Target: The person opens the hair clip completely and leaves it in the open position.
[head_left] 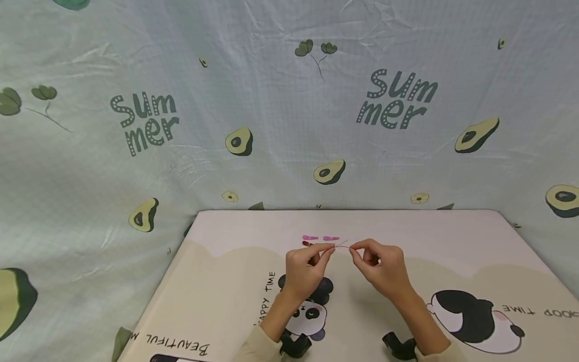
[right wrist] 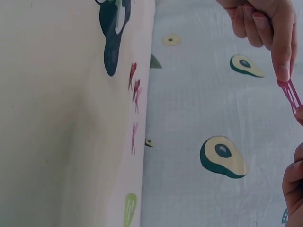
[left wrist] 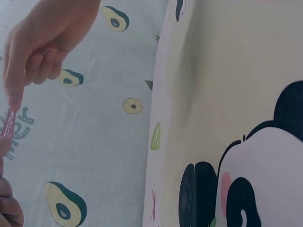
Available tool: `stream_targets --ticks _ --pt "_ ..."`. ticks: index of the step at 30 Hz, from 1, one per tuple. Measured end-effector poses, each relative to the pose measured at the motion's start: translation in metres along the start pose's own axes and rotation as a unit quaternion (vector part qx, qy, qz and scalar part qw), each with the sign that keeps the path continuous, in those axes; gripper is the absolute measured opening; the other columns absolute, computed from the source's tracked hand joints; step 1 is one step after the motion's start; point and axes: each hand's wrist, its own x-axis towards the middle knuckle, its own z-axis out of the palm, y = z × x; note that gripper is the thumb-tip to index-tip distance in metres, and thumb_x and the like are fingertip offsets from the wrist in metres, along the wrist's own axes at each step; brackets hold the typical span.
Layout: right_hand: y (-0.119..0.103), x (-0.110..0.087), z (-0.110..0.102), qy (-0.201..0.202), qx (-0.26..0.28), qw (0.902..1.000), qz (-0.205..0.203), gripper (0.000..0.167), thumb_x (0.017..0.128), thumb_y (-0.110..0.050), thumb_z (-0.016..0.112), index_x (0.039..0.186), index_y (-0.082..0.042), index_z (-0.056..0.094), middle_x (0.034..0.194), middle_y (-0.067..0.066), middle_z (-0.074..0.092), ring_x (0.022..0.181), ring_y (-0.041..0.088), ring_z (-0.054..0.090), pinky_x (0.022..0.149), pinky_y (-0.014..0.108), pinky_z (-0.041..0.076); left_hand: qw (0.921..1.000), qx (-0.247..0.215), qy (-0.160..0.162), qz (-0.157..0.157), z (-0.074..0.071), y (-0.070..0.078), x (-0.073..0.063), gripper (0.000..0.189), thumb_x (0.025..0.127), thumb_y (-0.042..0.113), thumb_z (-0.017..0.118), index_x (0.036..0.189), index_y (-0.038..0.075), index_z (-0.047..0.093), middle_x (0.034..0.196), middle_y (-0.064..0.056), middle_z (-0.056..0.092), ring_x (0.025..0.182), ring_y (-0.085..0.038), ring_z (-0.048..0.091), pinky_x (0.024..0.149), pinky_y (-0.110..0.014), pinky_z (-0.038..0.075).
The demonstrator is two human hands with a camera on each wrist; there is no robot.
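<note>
In front of the body, a pink snap hair clip (head_left: pixel 342 246) is held between both hands. My left hand (head_left: pixel 305 269) pinches one end of it with thumb and index finger. At the other end, thumb and index finger of my right hand (head_left: pixel 383 265) pinch the clip. Two thin strips spread apart from each other in the head view, so the clip looks sprung open. Both wrist views show the same pink clip (left wrist: pixel 8 124) stretched between the two hands' fingertips, with its slotted frame visible (right wrist: pixel 291 96).
Two pink hair clips (head_left: pixel 310 237) lie behind the hands on the printed table (head_left: pixel 217 291), beside a red clip (head_left: pixel 307 243) partly covered by my left hand. A green clip (right wrist: pixel 130 209) lies near the table's far edge. A patterned curtain (head_left: pixel 280 100) hangs behind.
</note>
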Motion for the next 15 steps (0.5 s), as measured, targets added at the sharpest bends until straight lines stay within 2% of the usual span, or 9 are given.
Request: stream_targets --ticks 2,4,5,9,10,12,15 --pt "0.002 0.001 -0.003 -0.008 -0.004 0.9999 0.005 0.027 0.071 0.01 0.086 0.088 -0.009 0.077 0.055 -0.01 0.047 0.055 -0.004 0.037 0.05 0.011 0.035 0.9999 -0.003 -0.003 -0.017 0.004 -0.001 0.0 0.01 0.085 0.003 0.081 0.095 0.005 0.081 0.048 0.001 0.043 0.047 0.002 0.029 0.048 -0.009 0.021" --pt "0.005 0.0 -0.006 -0.017 -0.011 0.9998 0.008 0.007 0.086 -0.008 0.083 0.088 -0.009 0.077 0.056 -0.01 0.046 0.055 -0.005 0.036 0.05 0.011 0.034 0.9995 -0.002 -0.008 -0.031 0.007 -0.002 0.001 0.008 0.086 0.005 0.081 0.094 0.006 0.081 0.048 0.001 0.042 0.048 0.003 0.029 0.049 -0.009 0.021" --pt "0.007 0.0 -0.008 -0.022 -0.016 0.9996 0.008 0.011 0.092 -0.019 0.079 0.088 -0.01 0.077 0.055 -0.011 0.047 0.055 -0.005 0.035 0.05 0.01 0.033 0.9993 -0.001 -0.012 -0.036 0.009 -0.002 0.001 0.007 0.086 0.007 0.081 0.093 0.006 0.081 0.048 0.001 0.043 0.049 0.004 0.029 0.05 -0.009 0.021" --pt "0.016 -0.001 -0.017 -0.045 -0.044 0.998 0.004 0.007 0.089 -0.015 0.082 0.086 -0.01 0.077 0.055 -0.013 0.047 0.054 -0.007 0.033 0.049 0.01 0.031 0.9973 0.014 -0.041 -0.059 0.018 -0.005 0.004 0.006 0.088 0.012 0.081 0.093 0.008 0.081 0.048 0.001 0.044 0.05 0.006 0.027 0.051 -0.009 0.019" --pt "0.019 -0.001 -0.019 -0.048 -0.05 0.9976 0.004 0.009 0.083 -0.006 0.084 0.086 -0.01 0.077 0.055 -0.013 0.046 0.053 -0.008 0.033 0.049 0.01 0.03 0.9964 0.02 -0.051 -0.065 0.021 -0.005 0.005 0.007 0.089 0.013 0.081 0.093 0.008 0.082 0.049 0.001 0.044 0.05 0.006 0.026 0.052 -0.009 0.019" --pt "0.026 -0.002 -0.023 -0.055 -0.061 0.9966 0.009 0.028 0.068 0.01 0.085 0.085 -0.011 0.077 0.054 -0.014 0.046 0.052 -0.009 0.032 0.048 0.011 0.03 0.9935 0.029 -0.073 -0.082 0.027 -0.006 0.008 0.008 0.09 0.016 0.081 0.093 0.009 0.082 0.049 0.002 0.043 0.05 0.006 0.026 0.052 -0.01 0.018" --pt "0.038 -0.005 -0.025 -0.062 -0.079 0.9947 0.023 0.025 0.07 0.008 0.085 0.082 -0.011 0.076 0.053 -0.016 0.045 0.051 -0.009 0.031 0.048 0.012 0.029 0.9867 0.03 -0.105 -0.12 0.036 -0.008 0.014 0.01 0.09 0.02 0.08 0.094 0.011 0.083 0.05 0.003 0.042 0.05 0.004 0.026 0.05 -0.013 0.018"
